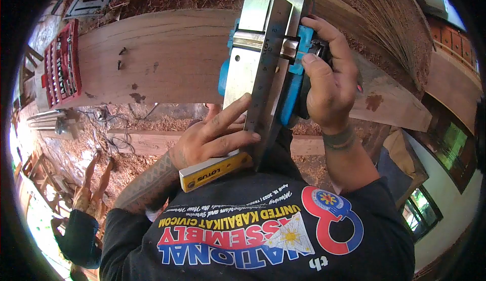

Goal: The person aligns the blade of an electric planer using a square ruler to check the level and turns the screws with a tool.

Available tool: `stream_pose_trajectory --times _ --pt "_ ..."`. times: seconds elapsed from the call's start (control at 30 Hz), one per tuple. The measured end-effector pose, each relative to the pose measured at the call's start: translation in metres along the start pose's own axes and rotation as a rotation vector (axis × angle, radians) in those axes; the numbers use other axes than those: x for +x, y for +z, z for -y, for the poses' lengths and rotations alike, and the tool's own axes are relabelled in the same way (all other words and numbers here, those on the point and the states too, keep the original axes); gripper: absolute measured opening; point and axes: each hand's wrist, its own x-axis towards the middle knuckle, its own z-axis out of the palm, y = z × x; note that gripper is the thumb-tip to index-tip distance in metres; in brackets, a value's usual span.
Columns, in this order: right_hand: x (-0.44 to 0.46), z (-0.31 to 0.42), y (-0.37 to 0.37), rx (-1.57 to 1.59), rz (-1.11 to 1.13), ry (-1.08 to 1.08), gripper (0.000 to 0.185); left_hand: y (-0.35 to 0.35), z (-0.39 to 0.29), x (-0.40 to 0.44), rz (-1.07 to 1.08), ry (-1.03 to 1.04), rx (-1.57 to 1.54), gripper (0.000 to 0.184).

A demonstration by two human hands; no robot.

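Observation:
An electric planer (pixel 293 101), blue and black, is held upside down in front of my chest, its metal sole (pixel 244 71) facing up and the cutter drum (pixel 248 40) showing. My right hand (pixel 331 73) grips the planer's right side, thumb and fingers closed around the housing near the drum. A try square (pixel 216 171) with a yellow-labelled stock lies against the tool. Its dark steel blade (pixel 268 53) stretches along the sole and crosses the drum. My left hand (pixel 215 134) holds the square, two fingers resting on its blade near the stock.
Behind the planer lies a wide wooden board (pixel 167 53) with two small dark pieces (pixel 120 58) on it. A red socket-set case (pixel 63 63) sits at the board's left end. A stick broom (pixel 400 23) is at upper right. Wood shavings cover the ground. Another person's legs (pixel 93 180) show at left.

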Motion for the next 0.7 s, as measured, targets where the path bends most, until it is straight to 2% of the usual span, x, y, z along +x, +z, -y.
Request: stream_pose_trajectory --times 0.7 --pt "-0.0009 0.0022 0.0013 -0.04 -0.033 0.015 0.032 -0.0039 -0.0007 0.0035 0.018 0.037 0.052 0.049"
